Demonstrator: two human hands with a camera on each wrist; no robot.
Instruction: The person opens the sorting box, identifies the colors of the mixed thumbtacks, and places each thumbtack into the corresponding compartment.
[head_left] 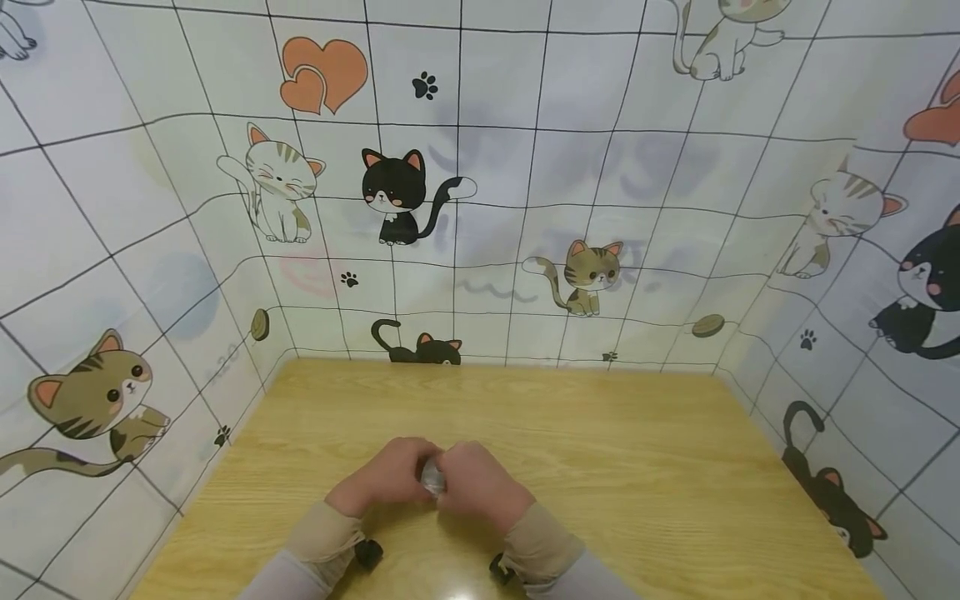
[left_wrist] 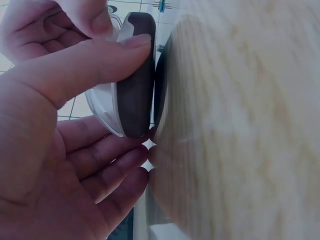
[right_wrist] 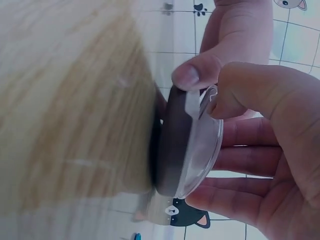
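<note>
Left wrist view: I'd brace the base, move the lid squarely, no twist. Left hand (left_wrist: 45, 150) pinches the round dark-brown base (left_wrist: 136, 100); right hand (right_wrist: 297, 145) pinches the clear domed plastic lid (right_wrist: 206, 145). Lid looks ajar thumb-side. Both low at pale wooden bench (head_left: 600, 450), contact unclear.

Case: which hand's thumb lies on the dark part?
The left hand: its thumb is on the dark part, whereas the right hand has its thumb at the clear part.
</note>
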